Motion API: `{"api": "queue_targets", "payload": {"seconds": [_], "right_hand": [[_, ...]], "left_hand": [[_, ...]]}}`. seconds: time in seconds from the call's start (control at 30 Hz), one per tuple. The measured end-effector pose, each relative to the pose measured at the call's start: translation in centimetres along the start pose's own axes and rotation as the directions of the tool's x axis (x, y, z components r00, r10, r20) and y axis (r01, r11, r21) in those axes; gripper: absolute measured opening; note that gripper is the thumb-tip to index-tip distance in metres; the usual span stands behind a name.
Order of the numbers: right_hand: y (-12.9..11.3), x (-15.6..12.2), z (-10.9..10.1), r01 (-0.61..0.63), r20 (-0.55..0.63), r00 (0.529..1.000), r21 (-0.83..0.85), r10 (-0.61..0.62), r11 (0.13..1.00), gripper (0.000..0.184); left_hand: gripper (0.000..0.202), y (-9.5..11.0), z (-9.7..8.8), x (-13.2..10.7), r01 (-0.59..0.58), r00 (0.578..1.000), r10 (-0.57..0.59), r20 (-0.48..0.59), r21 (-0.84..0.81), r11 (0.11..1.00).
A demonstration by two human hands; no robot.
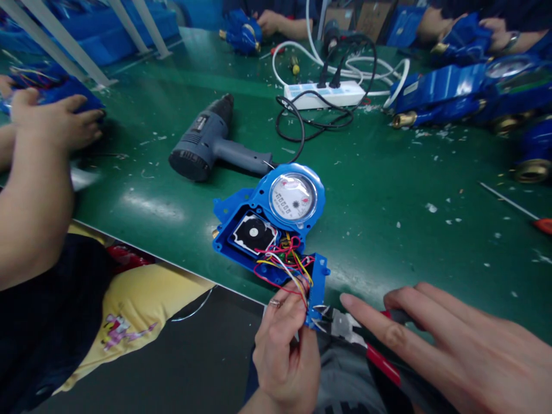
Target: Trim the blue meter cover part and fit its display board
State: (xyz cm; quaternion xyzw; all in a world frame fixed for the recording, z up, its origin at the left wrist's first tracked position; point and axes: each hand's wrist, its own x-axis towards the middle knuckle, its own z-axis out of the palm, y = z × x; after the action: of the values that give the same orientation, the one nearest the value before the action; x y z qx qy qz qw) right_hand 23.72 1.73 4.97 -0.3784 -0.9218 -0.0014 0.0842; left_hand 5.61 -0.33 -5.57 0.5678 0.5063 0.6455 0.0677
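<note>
A blue plastic water meter housing [241,230] lies on the green workbench [371,247], with a round glass-covered dial [293,197] at its top. Red, yellow and white wires [284,261] spill from its open compartment. My left hand [282,345], wearing a ring, pinches these wires near the housing's lower edge. My right hand [452,345] lies over the handles of red-handled diagonal cutters [338,325], whose jaws sit right at the blue housing's edge. My fingers hide part of the wires and the cutters' handles.
A grey heat gun [211,138] lies beyond the meter, near a white power strip [323,95] with black and white cables. Several blue meters [440,95] sit at the right. A co-worker's hand [52,123] rests at the left, others work across the bench, and plastic scraps are scattered about.
</note>
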Motion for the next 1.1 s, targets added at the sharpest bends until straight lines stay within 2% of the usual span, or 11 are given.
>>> {"api": "queue_targets", "payload": {"seconds": [0.27, 0.47, 0.73, 0.9, 1.1], "right_hand": [[0.3, 0.0, -0.5, -0.006, 0.049, 0.999, -0.006, 0.006, 1.000, 0.072], [0.4, -0.1, -0.6, 0.048, 0.009, 0.999, -0.015, -0.048, 0.999, 0.065], [0.3, 0.0, -1.0, 0.040, 0.044, 0.998, -0.025, -0.039, 0.999, 0.060], [0.0, 1.0, -1.3, 0.033, 0.019, 0.999, 0.020, -0.033, 0.999, 0.048], [-0.3, 1.1, -1.0, 0.017, 0.021, 1.000, 0.000, -0.017, 1.000, 0.040]], "left_hand": [[0.043, 0.1, 0.0, 0.1, 0.005, 1.000, -0.005, -0.030, -0.006, 1.000], [0.038, 0.0, 0.0, -0.1, 0.006, 1.000, -0.005, -0.009, 0.032, 0.999], [0.041, 0.0, 0.0, -0.2, 0.032, 0.999, -0.033, -0.039, -0.025, 0.999], [0.043, 0.2, -0.1, 0.0, 0.067, 0.996, -0.068, -0.061, -0.026, 0.997], [0.044, 0.1, -0.2, 0.3, 0.086, 0.996, -0.088, -0.028, -0.085, 0.993]]}}
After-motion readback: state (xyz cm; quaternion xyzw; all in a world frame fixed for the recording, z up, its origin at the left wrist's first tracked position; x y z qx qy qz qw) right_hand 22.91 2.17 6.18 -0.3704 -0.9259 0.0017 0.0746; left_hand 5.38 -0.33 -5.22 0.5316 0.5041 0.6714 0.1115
